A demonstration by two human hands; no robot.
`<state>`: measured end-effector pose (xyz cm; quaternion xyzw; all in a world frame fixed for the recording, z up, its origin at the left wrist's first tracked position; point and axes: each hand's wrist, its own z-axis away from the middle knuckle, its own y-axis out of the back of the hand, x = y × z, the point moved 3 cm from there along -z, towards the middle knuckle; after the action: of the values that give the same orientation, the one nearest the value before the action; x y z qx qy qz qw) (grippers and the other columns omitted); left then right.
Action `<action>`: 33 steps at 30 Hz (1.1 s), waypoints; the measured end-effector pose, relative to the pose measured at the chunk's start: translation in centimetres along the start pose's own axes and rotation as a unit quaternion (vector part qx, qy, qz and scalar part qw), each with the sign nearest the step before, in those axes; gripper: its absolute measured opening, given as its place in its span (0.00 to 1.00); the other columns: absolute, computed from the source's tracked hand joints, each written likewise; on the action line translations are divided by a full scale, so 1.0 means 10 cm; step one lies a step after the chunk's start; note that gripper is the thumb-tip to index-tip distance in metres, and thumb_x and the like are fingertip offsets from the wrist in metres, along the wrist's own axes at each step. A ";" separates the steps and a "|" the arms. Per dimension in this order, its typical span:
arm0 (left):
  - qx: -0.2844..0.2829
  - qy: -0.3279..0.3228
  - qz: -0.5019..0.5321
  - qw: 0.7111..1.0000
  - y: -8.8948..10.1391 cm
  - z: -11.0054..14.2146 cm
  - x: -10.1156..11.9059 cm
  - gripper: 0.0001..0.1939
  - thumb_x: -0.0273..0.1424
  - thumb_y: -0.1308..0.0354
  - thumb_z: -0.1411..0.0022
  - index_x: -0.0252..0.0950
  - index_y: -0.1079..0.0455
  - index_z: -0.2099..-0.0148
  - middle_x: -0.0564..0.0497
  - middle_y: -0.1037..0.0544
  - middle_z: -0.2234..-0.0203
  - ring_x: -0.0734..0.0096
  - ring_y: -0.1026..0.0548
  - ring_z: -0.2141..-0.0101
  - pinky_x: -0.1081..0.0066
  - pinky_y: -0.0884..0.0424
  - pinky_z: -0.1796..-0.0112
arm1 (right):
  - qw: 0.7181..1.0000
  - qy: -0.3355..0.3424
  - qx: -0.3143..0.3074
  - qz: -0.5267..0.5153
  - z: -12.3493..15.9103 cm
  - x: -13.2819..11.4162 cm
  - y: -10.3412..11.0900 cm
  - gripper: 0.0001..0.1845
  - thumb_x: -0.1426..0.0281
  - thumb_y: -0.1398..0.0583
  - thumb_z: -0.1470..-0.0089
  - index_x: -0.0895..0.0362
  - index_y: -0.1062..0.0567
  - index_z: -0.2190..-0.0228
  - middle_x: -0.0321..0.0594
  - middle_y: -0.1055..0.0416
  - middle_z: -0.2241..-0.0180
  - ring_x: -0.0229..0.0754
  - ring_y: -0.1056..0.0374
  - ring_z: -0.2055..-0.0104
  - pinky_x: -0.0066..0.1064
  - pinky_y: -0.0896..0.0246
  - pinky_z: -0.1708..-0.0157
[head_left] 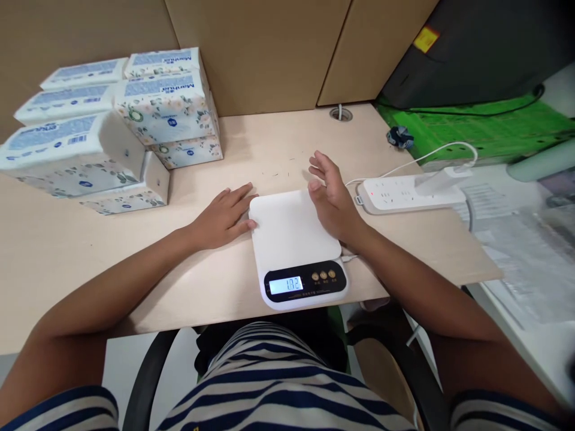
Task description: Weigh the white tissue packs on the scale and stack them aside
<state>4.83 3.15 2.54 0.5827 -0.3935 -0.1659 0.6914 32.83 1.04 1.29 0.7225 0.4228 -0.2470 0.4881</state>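
Note:
A white digital kitchen scale [294,236] lies on the light wooden desk [67,251] right in front of me, its lit display [286,285] showing digits. My left hand [222,216] rests flat on the desk, fingers stretched out and touching the scale's left edge. My right hand [330,197] sits at the scale's right edge, fingers apart, thumb on the platform's far right corner. Neither hand holds anything.
Several stacked packs of tissues [112,129] fill the desk's far left. A white power strip [411,193] with a plugged adapter and cable lies to the right. Cardboard panels stand behind, with a green surface [471,129] at the far right and a chair below.

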 end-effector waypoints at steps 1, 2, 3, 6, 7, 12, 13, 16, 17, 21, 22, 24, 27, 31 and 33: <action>0.000 0.000 -0.001 1.000 0.00 0.00 0.00 0.50 0.66 0.69 0.26 0.34 0.42 0.21 0.31 0.46 0.20 0.42 0.42 0.23 0.38 0.50 0.25 | 1.000 0.002 0.005 0.000 0.00 0.00 0.00 0.45 0.33 0.53 0.33 0.40 0.48 0.25 0.52 0.42 0.23 0.62 0.38 0.24 0.64 0.37 0.31; 0.000 0.000 -0.002 1.000 0.00 0.00 0.00 0.51 0.66 0.70 0.26 0.34 0.42 0.21 0.31 0.46 0.20 0.42 0.41 0.23 0.37 0.50 0.25 | 1.000 0.003 0.009 -0.001 0.00 0.00 0.00 0.46 0.32 0.53 0.33 0.40 0.49 0.25 0.52 0.42 0.24 0.62 0.38 0.24 0.65 0.36 0.31; 0.000 0.000 -0.003 1.000 0.00 0.00 0.00 0.51 0.66 0.70 0.26 0.34 0.42 0.21 0.31 0.46 0.20 0.42 0.41 0.23 0.37 0.50 0.25 | 1.000 0.004 0.014 -0.001 0.00 0.00 0.00 0.47 0.32 0.53 0.34 0.39 0.51 0.24 0.52 0.42 0.24 0.62 0.38 0.24 0.65 0.35 0.32; 0.006 0.001 0.000 1.000 0.00 0.00 0.00 0.50 0.66 0.69 0.26 0.36 0.41 0.22 0.32 0.44 0.21 0.42 0.41 0.23 0.37 0.50 0.25 | 1.000 0.006 0.018 0.003 -0.01 0.01 0.00 0.47 0.31 0.53 0.34 0.37 0.53 0.24 0.51 0.42 0.24 0.62 0.38 0.25 0.65 0.34 0.33; 0.009 0.001 0.001 1.000 0.00 0.00 0.00 0.49 0.66 0.69 0.26 0.36 0.40 0.22 0.33 0.44 0.21 0.42 0.41 0.23 0.37 0.50 0.25 | 1.000 0.005 0.017 0.005 -0.01 0.01 0.01 0.47 0.31 0.53 0.34 0.36 0.53 0.24 0.50 0.42 0.24 0.62 0.38 0.25 0.66 0.33 0.34; 0.007 0.001 0.007 1.000 0.01 0.00 0.01 0.49 0.65 0.68 0.25 0.35 0.40 0.22 0.32 0.43 0.21 0.41 0.41 0.23 0.37 0.50 0.25 | 1.000 -0.003 0.013 0.008 0.00 0.03 0.00 0.45 0.32 0.53 0.33 0.36 0.52 0.24 0.49 0.44 0.23 0.63 0.37 0.25 0.66 0.33 0.34; 0.007 0.002 0.007 1.000 0.01 0.00 0.01 0.48 0.65 0.68 0.25 0.35 0.40 0.22 0.33 0.43 0.21 0.42 0.41 0.23 0.37 0.50 0.25 | 1.000 -0.005 0.014 0.007 0.00 0.03 0.00 0.45 0.33 0.53 0.33 0.36 0.52 0.24 0.49 0.44 0.23 0.63 0.37 0.25 0.66 0.34 0.34; 0.008 0.003 0.010 1.000 0.00 0.00 0.01 0.48 0.65 0.68 0.25 0.37 0.40 0.22 0.35 0.43 0.21 0.43 0.41 0.23 0.38 0.50 0.25 | 1.000 -0.008 0.011 0.006 0.00 0.03 -0.01 0.44 0.32 0.54 0.33 0.35 0.51 0.25 0.47 0.44 0.23 0.62 0.37 0.26 0.66 0.34 0.33; 0.007 0.003 0.013 1.000 0.00 0.00 0.02 0.47 0.64 0.68 0.25 0.37 0.40 0.22 0.36 0.43 0.21 0.43 0.42 0.23 0.38 0.50 0.24 | 1.000 -0.010 0.010 0.005 0.00 0.03 -0.01 0.45 0.32 0.54 0.33 0.35 0.50 0.25 0.47 0.44 0.23 0.62 0.37 0.26 0.66 0.35 0.33; 0.008 0.012 0.026 1.000 0.01 0.00 0.02 0.46 0.60 0.73 0.22 0.36 0.40 0.22 0.37 0.40 0.22 0.44 0.42 0.22 0.39 0.50 0.24 | 1.000 -0.020 0.015 0.002 0.00 0.01 0.01 0.45 0.31 0.53 0.35 0.36 0.48 0.25 0.47 0.44 0.23 0.63 0.36 0.26 0.66 0.36 0.32; 0.008 0.013 0.027 1.000 0.01 0.00 0.03 0.46 0.59 0.74 0.22 0.35 0.40 0.22 0.37 0.39 0.22 0.44 0.42 0.22 0.40 0.50 0.24 | 1.000 -0.021 0.015 0.002 0.00 0.01 0.02 0.45 0.31 0.53 0.35 0.36 0.47 0.26 0.47 0.45 0.22 0.63 0.37 0.26 0.66 0.36 0.32; 0.008 0.016 0.027 0.999 0.01 0.00 0.04 0.46 0.59 0.74 0.22 0.34 0.40 0.22 0.37 0.39 0.22 0.44 0.42 0.22 0.40 0.51 0.24 | 1.000 -0.021 0.010 0.005 -0.01 0.01 0.04 0.45 0.32 0.54 0.34 0.37 0.48 0.25 0.47 0.46 0.22 0.62 0.38 0.25 0.65 0.35 0.32; 0.006 0.018 0.027 0.999 0.02 0.00 0.04 0.45 0.58 0.72 0.22 0.35 0.40 0.22 0.37 0.39 0.22 0.43 0.42 0.22 0.39 0.51 0.24 | 1.000 -0.019 0.005 0.012 -0.01 0.02 0.06 0.43 0.33 0.55 0.32 0.36 0.50 0.25 0.47 0.47 0.22 0.61 0.38 0.25 0.64 0.34 0.32; 0.000 0.021 0.024 1.000 0.02 0.00 0.04 0.44 0.58 0.70 0.21 0.35 0.41 0.22 0.38 0.40 0.22 0.45 0.43 0.22 0.38 0.51 0.24 | 0.999 -0.019 0.022 0.016 -0.05 0.09 0.13 0.41 0.34 0.55 0.31 0.35 0.48 0.25 0.45 0.45 0.22 0.61 0.34 0.27 0.63 0.32 0.34; 0.006 0.025 0.038 0.999 0.02 0.00 0.05 0.44 0.58 0.69 0.22 0.35 0.39 0.22 0.38 0.39 0.22 0.45 0.43 0.22 0.38 0.52 0.24 | 0.999 -0.030 0.029 0.018 -0.08 0.14 0.19 0.41 0.35 0.52 0.31 0.36 0.44 0.26 0.46 0.39 0.25 0.59 0.28 0.33 0.61 0.30 0.36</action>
<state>5.09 2.87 2.92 0.5753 -0.3985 -0.1227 0.7037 35.15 1.99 1.44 0.7361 0.3874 -0.2716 0.4841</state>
